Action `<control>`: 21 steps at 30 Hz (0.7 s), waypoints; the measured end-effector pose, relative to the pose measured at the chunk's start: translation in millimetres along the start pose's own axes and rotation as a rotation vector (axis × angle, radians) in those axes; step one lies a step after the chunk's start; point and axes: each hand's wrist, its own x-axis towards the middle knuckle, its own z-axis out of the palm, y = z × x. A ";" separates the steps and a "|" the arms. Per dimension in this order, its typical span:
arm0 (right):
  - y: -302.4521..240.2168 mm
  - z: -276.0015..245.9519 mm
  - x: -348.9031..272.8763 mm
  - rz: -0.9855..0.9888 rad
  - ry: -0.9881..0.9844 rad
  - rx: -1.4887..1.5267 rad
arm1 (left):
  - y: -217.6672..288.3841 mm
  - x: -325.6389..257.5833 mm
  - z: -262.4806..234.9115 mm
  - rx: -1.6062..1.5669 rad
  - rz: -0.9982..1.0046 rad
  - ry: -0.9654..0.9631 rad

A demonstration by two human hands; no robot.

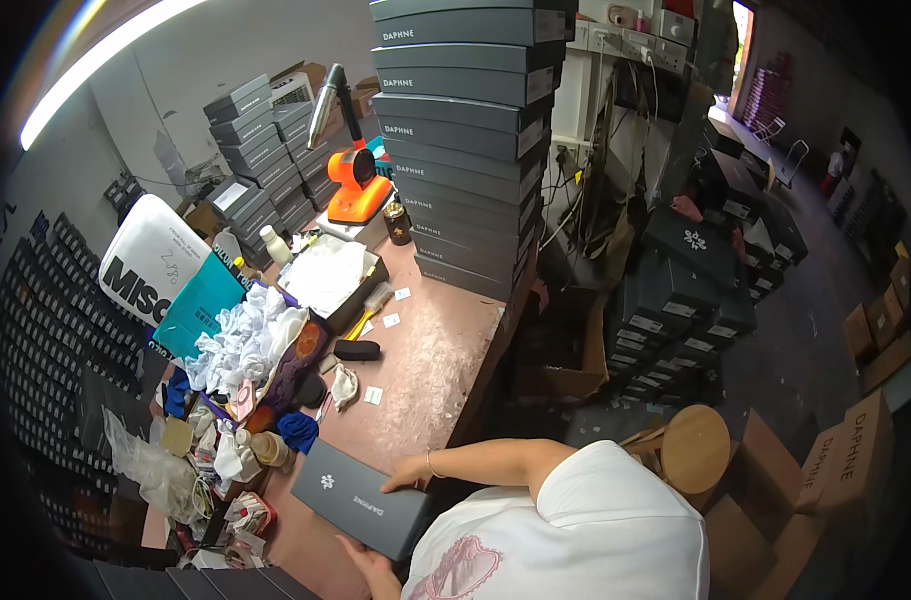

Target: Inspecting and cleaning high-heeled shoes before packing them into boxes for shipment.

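Note:
A dark grey lidded shoebox [360,500] with white printing on its lid lies at the front of the pinkish worktable [430,350], by my body. My right hand [407,472] grips its far edge, fingers bent over the lid's rim. At the opposite side, my left hand [372,566] holds the box's near edge, and part of that hand is hidden. The lid is on, so the inside does not show. A crumpled dark blue cloth [298,432] sits just beyond the box's left end.
A tall stack of grey shoeboxes [465,150] rises at the table's far end. Gloves and cloths [245,335] crowd the left side, near a yellow-handled brush [370,310] and an orange tool [360,190]. Right of the table are a wooden stool [695,447] and open cartons [825,460].

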 end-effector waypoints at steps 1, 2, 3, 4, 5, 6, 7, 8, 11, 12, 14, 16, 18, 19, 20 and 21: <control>14.4 3.4 10.5 -0.064 0.070 -0.177 | -10.9 -15.3 21.1 0.068 0.034 -0.032; 22.5 4.4 19.7 -0.127 0.134 -0.363 | -15.4 -24.3 31.2 0.128 0.074 -0.060; 22.8 1.4 21.9 -0.108 0.123 -0.347 | -11.4 -11.5 16.4 -0.007 -0.029 -0.031; 14.2 -0.5 19.5 -0.033 0.061 -0.202 | -8.8 -15.8 15.7 -0.010 -0.025 -0.089; -2.4 -5.7 5.4 0.051 0.003 -0.045 | -5.1 -22.7 25.3 -0.004 -0.033 -0.143; -12.9 -5.7 -5.9 0.028 -0.035 0.133 | -1.2 -31.6 39.9 -0.002 -0.039 -0.197; -24.5 -2.6 -14.7 0.013 -0.087 0.306 | 4.8 -50.3 62.5 -0.027 -0.015 -0.233; -34.5 3.2 -19.2 -0.116 -0.122 0.498 | 8.6 -45.7 56.3 0.038 0.026 -0.190; -55.1 2.0 -15.6 -0.171 0.054 0.358 | 25.9 -37.0 31.4 0.336 0.223 0.029; -48.3 4.8 -11.8 -0.126 0.045 0.465 | 39.3 -48.1 35.9 0.529 0.314 0.166; -34.3 24.6 -14.3 -0.157 0.039 0.707 | 63.3 -80.5 61.6 0.518 0.484 0.102; -3.2 57.9 -6.8 -0.262 0.137 0.585 | 76.9 -85.5 62.3 0.639 0.478 0.010; 10.7 90.6 -23.4 -0.431 0.157 -0.324 | 71.2 -73.6 39.6 0.872 0.544 -0.007; 18.9 103.2 -26.8 -0.597 0.069 -0.366 | 63.5 -79.8 53.8 0.974 0.506 0.001; 2.0 108.0 -41.0 -0.596 -0.132 -0.533 | 60.4 -92.9 59.8 1.073 0.466 0.023; -1.2 107.4 -41.8 -0.818 -0.090 -0.677 | 57.5 -90.8 44.8 1.414 0.622 0.144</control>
